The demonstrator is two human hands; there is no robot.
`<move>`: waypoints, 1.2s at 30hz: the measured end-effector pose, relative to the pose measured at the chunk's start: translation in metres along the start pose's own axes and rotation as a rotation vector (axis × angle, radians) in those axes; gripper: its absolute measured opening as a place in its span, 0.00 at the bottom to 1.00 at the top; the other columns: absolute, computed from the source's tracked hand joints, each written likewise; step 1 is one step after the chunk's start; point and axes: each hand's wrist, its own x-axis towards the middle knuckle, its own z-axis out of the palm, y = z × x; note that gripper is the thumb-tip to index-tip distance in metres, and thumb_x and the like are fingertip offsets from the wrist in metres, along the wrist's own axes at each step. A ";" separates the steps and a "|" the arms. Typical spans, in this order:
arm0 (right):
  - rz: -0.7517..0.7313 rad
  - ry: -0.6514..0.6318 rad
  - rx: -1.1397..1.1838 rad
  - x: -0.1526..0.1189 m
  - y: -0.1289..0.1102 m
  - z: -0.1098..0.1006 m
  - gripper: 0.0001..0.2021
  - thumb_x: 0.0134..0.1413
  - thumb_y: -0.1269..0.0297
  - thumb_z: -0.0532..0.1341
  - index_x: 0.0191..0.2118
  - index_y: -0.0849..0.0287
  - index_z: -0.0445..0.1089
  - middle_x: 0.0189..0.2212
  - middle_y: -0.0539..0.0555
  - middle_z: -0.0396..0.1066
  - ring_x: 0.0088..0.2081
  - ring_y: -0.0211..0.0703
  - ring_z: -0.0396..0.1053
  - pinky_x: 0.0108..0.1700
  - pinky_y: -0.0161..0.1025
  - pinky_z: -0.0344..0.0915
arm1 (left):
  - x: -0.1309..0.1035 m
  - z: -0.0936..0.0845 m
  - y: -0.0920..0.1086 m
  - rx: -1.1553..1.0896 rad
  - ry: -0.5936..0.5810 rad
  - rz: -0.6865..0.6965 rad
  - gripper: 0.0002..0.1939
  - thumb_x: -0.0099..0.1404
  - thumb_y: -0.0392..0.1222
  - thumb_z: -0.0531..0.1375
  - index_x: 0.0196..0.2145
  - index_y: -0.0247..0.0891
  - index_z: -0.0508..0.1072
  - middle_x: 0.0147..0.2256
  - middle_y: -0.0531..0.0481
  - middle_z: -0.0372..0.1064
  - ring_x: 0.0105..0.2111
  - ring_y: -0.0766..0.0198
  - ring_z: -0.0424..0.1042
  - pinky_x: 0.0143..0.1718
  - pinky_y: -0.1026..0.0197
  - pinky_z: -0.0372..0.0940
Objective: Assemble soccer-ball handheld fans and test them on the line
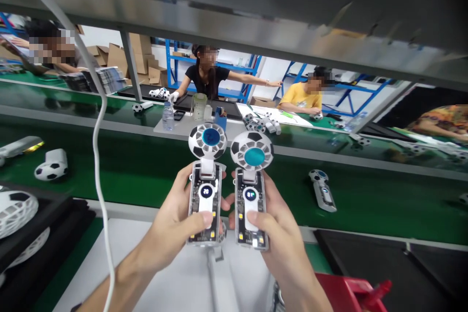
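From the head view, the left hand (175,224) is closed around a small handheld fan (205,183), thumb pressed on the white strip of its clear handle, whose little round screen is lit. The right hand (280,234) grips a second fan (251,190) the same way, thumb low on its handle. Both fans stand upright, side by side and just apart, with their round football-patterned heads above the fingers. They are held in the air over a pale surface (175,278), in front of a green conveyor belt (365,195). A white cable (98,156) hangs down at the left, near the left forearm. On the belt lie other fans: one (322,190) flat to the right of the hands, another (52,165) well off to the left. A red item (351,292) sits at the lower right. Beyond the belt, other people sit at their own benches, one in a black top (206,80) with an arm stretched out sideways
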 end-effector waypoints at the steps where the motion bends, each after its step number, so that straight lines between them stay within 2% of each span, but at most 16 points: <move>1: -0.001 -0.009 0.000 0.000 0.000 0.000 0.36 0.55 0.67 0.60 0.68 0.50 0.47 0.39 0.55 0.75 0.30 0.45 0.72 0.30 0.42 0.71 | 0.000 0.000 0.000 0.002 0.005 0.002 0.33 0.64 0.39 0.63 0.61 0.49 0.52 0.43 0.46 0.71 0.36 0.58 0.75 0.33 0.59 0.71; 5: 0.005 -0.010 -0.024 0.001 -0.001 0.000 0.36 0.56 0.67 0.61 0.67 0.49 0.48 0.40 0.55 0.74 0.31 0.45 0.72 0.30 0.42 0.70 | 0.003 0.001 0.000 0.001 0.022 0.011 0.33 0.63 0.39 0.64 0.61 0.45 0.53 0.41 0.46 0.71 0.31 0.62 0.75 0.31 0.60 0.70; 12: 0.020 -0.039 0.018 0.001 -0.001 0.004 0.34 0.56 0.66 0.61 0.66 0.49 0.48 0.39 0.54 0.73 0.30 0.46 0.71 0.32 0.44 0.71 | 0.002 0.003 0.002 -0.048 -0.003 0.025 0.32 0.64 0.38 0.64 0.60 0.46 0.54 0.40 0.47 0.70 0.32 0.62 0.75 0.32 0.61 0.71; 17: 0.012 0.000 0.001 0.001 0.003 0.001 0.34 0.56 0.66 0.62 0.66 0.48 0.50 0.40 0.54 0.72 0.29 0.46 0.71 0.31 0.44 0.70 | 0.002 0.004 0.000 -0.062 -0.001 0.021 0.33 0.64 0.38 0.63 0.61 0.46 0.52 0.41 0.47 0.70 0.34 0.59 0.76 0.33 0.60 0.71; 26: 0.016 0.003 -0.009 0.002 0.005 -0.001 0.35 0.55 0.65 0.62 0.67 0.48 0.50 0.37 0.53 0.73 0.28 0.46 0.71 0.30 0.42 0.69 | 0.001 0.003 -0.002 -0.046 0.004 0.009 0.35 0.64 0.39 0.64 0.62 0.46 0.51 0.43 0.45 0.71 0.32 0.63 0.74 0.32 0.60 0.70; 32: 0.064 0.061 0.041 0.000 -0.002 0.006 0.38 0.52 0.67 0.62 0.67 0.46 0.48 0.43 0.54 0.73 0.38 0.52 0.73 0.33 0.45 0.71 | 0.003 0.002 -0.003 -0.074 -0.039 0.036 0.36 0.60 0.38 0.65 0.61 0.45 0.52 0.42 0.46 0.71 0.32 0.62 0.74 0.32 0.60 0.69; 36: 0.075 0.077 0.018 -0.002 -0.006 0.009 0.38 0.52 0.66 0.63 0.67 0.48 0.49 0.40 0.54 0.74 0.31 0.46 0.71 0.35 0.46 0.71 | 0.003 0.002 -0.003 -0.061 -0.028 0.031 0.37 0.60 0.38 0.66 0.61 0.46 0.52 0.42 0.45 0.71 0.32 0.62 0.74 0.32 0.60 0.69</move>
